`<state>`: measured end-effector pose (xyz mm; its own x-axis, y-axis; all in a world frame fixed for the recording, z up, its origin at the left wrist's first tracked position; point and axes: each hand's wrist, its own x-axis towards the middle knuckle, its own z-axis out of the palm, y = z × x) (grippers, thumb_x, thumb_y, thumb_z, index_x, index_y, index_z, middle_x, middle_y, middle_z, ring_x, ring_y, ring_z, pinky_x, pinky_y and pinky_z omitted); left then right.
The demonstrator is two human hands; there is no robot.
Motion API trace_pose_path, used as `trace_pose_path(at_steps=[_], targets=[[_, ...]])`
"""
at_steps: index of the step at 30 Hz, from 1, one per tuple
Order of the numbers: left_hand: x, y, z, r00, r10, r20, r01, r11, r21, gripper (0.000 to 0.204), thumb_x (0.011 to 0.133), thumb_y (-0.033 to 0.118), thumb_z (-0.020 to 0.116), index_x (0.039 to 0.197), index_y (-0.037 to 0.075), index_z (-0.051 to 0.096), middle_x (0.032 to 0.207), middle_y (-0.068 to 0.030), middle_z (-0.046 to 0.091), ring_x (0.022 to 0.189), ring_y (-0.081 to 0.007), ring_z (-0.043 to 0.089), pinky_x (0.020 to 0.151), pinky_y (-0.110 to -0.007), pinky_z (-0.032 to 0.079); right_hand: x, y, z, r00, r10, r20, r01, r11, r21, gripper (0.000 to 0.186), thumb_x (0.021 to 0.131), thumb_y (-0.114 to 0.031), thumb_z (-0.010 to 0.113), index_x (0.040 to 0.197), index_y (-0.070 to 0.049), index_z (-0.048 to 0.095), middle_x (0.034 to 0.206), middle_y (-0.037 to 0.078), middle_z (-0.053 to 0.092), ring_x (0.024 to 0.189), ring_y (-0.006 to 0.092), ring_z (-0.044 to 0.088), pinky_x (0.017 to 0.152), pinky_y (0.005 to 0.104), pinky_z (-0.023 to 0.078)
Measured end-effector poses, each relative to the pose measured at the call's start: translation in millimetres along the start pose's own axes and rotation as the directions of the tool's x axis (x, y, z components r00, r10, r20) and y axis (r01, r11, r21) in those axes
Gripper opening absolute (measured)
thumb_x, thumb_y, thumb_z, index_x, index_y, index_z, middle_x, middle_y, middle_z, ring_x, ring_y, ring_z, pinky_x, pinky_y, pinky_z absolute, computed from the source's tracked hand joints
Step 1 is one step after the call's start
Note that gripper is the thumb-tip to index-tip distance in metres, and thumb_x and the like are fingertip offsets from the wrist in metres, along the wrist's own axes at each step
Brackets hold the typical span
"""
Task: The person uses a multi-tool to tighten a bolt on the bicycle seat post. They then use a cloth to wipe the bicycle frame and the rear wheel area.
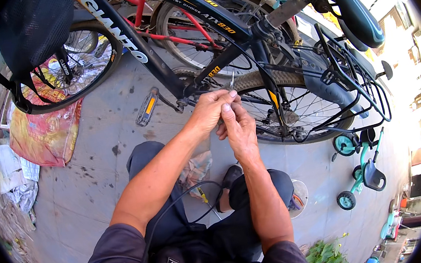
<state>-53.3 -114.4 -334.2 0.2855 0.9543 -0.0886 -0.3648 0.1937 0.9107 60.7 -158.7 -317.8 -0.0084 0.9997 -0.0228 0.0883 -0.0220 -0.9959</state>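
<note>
My left hand (209, 112) and my right hand (241, 129) meet in front of a black bicycle (162, 67), close to its rear wheel (292, 76). Both thumbs and fingertips are pressed together. A thin, shiny piece (232, 80) shows just above the fingertips; whether it is in my grip or part of the bicycle behind, I cannot tell. To the left of my hands is a pedal (147, 107) with an orange reflector. Behind the fingers lie the crank and chain area, partly hidden.
A red bicycle (194, 28) stands behind the black one. On the right is a teal tricycle (364, 174). A round container (304, 205) with small items sits by my knee. A yellow-handled tool (203, 195) lies between my legs. Left, a red-yellow sack (46, 133) spreads over the ground.
</note>
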Motion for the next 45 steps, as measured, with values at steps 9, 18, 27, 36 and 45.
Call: trace_pose_path(at_steps=[9, 18, 27, 36, 45], targets=[[-0.6, 3.7, 4.8, 0.765, 0.634, -0.114, -0.409, 0.615, 0.674, 0.021, 0.098, 0.017, 0.061, 0.103, -0.003, 0.068, 0.089, -0.0063, 0.066, 0.077, -0.0117, 0.062, 0.067, -0.025, 0.051, 3.9, 5.6, -5.7, 0.991, 0.091, -0.096, -0.083, 0.992, 0.092, 0.049, 0.097, -0.042, 0.061, 0.103, 0.006, 0.066, 0.079, 0.008, 0.066, 0.056, 0.0099, 0.059, 0.048, 0.0251, 0.048], [38.1, 117.5, 39.7, 0.438, 0.862, 0.255, -0.638, 0.098, 0.764, 0.033, 0.088, 0.006, 0.065, 0.121, 0.000, 0.062, 0.113, -0.0126, 0.067, 0.095, -0.0239, 0.067, 0.085, -0.034, 0.052, 0.7, 2.4, -0.1, 0.985, 0.143, -0.101, -0.138, 0.989, 0.055, 0.049, 0.093, -0.043, 0.066, 0.099, 0.006, 0.068, 0.072, 0.007, 0.066, 0.053, 0.0132, 0.061, 0.050, 0.0290, 0.050], [101.1, 166.7, 60.6, 0.800, 0.492, 0.344, -0.570, 0.446, 0.690, 0.048, 0.102, 0.047, 0.050, 0.119, 0.006, 0.068, 0.108, -0.0060, 0.070, 0.101, -0.0133, 0.062, 0.095, -0.029, 0.045, 2.7, -5.6, -5.8, 0.991, 0.102, -0.083, -0.101, 0.995, 0.018, 0.051, 0.091, -0.044, 0.066, 0.097, 0.007, 0.069, 0.067, 0.010, 0.065, 0.055, 0.0161, 0.062, 0.058, 0.0317, 0.050], [119.8, 167.3, 56.7, 0.852, 0.359, 0.380, -0.523, 0.579, 0.626, 0.074, 0.090, 0.074, 0.051, 0.106, 0.006, 0.075, 0.106, -0.0066, 0.071, 0.103, -0.0152, 0.059, 0.101, -0.028, 0.038, 2.3, -0.8, -11.3, 0.993, 0.086, -0.084, -0.087, 0.996, -0.012, 0.054, 0.089, -0.047, 0.064, 0.101, 0.005, 0.070, 0.074, 0.017, 0.068, 0.070, 0.0269, 0.065, 0.070, 0.0380, 0.051], [126.4, 167.5, 60.8, 0.850, 0.360, 0.385, -0.524, 0.647, 0.554, 0.076, 0.091, 0.073, 0.050, 0.110, 0.003, 0.073, 0.107, -0.0068, 0.071, 0.107, -0.0155, 0.062, 0.101, -0.029, 0.042, -1.3, -2.1, -13.3, 0.993, 0.094, -0.073, -0.097, 0.995, -0.036, 0.054, 0.089, -0.048, 0.064, 0.100, 0.004, 0.071, 0.080, 0.019, 0.070, 0.075, 0.0295, 0.067, 0.072, 0.0390, 0.051]])
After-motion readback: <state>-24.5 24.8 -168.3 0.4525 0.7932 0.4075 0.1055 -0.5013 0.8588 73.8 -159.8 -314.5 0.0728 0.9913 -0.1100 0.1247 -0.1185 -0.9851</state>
